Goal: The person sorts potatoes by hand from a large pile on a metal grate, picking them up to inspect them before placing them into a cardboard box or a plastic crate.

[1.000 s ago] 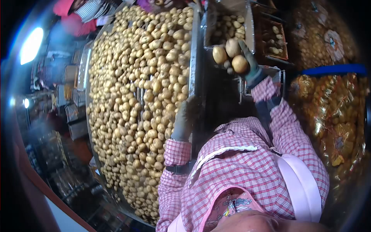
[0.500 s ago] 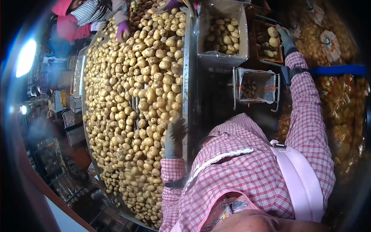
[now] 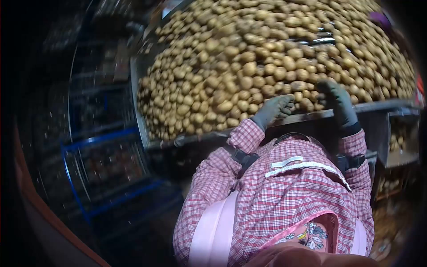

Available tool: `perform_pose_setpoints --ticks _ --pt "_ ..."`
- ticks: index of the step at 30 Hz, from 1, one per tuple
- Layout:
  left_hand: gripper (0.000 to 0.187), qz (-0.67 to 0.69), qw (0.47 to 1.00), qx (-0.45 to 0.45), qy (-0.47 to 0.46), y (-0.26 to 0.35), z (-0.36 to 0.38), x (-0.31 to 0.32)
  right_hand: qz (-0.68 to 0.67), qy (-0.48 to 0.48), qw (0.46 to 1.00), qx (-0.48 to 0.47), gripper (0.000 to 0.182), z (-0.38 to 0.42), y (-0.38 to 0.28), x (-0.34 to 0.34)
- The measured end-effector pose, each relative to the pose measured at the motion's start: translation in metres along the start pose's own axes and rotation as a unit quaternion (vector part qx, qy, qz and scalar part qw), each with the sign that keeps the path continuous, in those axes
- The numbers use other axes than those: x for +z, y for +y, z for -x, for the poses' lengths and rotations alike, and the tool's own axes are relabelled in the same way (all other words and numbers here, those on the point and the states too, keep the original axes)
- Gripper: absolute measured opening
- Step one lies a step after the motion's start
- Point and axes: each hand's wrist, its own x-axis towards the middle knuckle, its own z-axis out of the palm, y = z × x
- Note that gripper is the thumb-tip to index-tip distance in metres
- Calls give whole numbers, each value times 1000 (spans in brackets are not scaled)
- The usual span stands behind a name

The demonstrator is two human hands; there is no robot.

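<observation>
Potatoes [image 3: 249,69] lie heaped across a large metal-edged sorting table [image 3: 307,116] in front of me. My left hand [image 3: 272,110], in a grey work glove, reaches over the near rim beside the closest potatoes. Its fingers are loosely bent, with nothing visible in them. To its right, my right hand [image 3: 336,99], gloved too, hovers at the same rim with its fingers stretched toward the heap and no potato in its grasp. A narrow gap with several potatoes separates the two hands. Motion blurs parts of the view.
A blue metal frame [image 3: 100,139] stands to the left of the table. At the right, a box [image 3: 402,158] with potatoes sits below the table's edge, with another container under it. A purple glove [image 3: 380,18] of another person shows at the far right. Slots [image 3: 322,40] show among the potatoes.
My view has swung left, so the table now runs across in front. My right hand has left the small box of potatoes and come to the table rim near my left hand.
</observation>
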Motion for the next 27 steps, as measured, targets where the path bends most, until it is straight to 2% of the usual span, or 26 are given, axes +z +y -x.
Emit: perform_pose_setpoints --ticks 2,3,4,5,6,7,9,10,12,13,14,15,16,17,19,21,22,23,24,25,26,27 --pt "33 -39 988 99 109 5 69 -24 73 -114 991 14 40 15 1 56" --pt "39 -42 977 137 160 -3 91 -89 99 -167 980 34 39 -1 25 100" --pt "39 -129 932 206 269 -24 107 -127 75 -214 970 88 37 1 36 118" --pt "40 -213 863 265 374 -33 126 -158 52 -260 954 143 35 1 41 137" --pt "42 -221 835 262 431 -30 154 -181 74 -261 944 189 37 -6 54 161" --pt "44 -228 805 257 484 -27 179 -199 137 -317 930 131 38 -16 65 176" --pt "52 -373 685 220 586 -30 200 -237 251 -416 874 8 42 -33 77 205" --pt "64 -352 701 106 611 -18 213 -252 219 -411 877 118 48 -38 77 231" --pt "68 -292 741 170 581 -31 187 -284 209 -431 865 150 48 -46 89 259" --pt "71 -312 733 168 580 -31 171 -280 205 -441 858 164 49 -49 95 271" --pt "74 -331 725 166 580 -30 155 -275 155 -444 853 226 53 -47 94 284" --pt "78 -400 689 127 591 -12 138 -249 170 -451 850 210 54 -51 94 294" --pt "79 -405 695 135 578 0 122 -234 186 -456 849 192 55 -56 94 301" --pt "80 -413 705 138 560 9 111 -221 197 -456 849 179 55 -58 94 307" --pt "83 -360 766 247 473 32 86 -214 144 -412 884 169 57 -68 100 305" --pt "82 -370 695 224 575 29 38 -203 88 -377 908 157 58 -80 109 301" --pt "81 -289 732 287 547 35 31 -196 114 -380 900 181 63 -90 83 297" --pt "80 -205 760 346 510 50 33 -186 127 -342 916 165 66 -93 68 296" --pt "79 -269 765 337 478 64 46 -181 84 -306 925 209 67 -98 68 288" --pt "78 -328 762 337 445 80 55 -178 90 -270 945 163 65 -100 62 287" --pt "70 -357 763 386 376 91 47 -177 64 -259 952 148 63 -110 63 278" --pt "65 -362 755 422 347 97 49 -176 36 -246 959 134 61 -111 58 280"
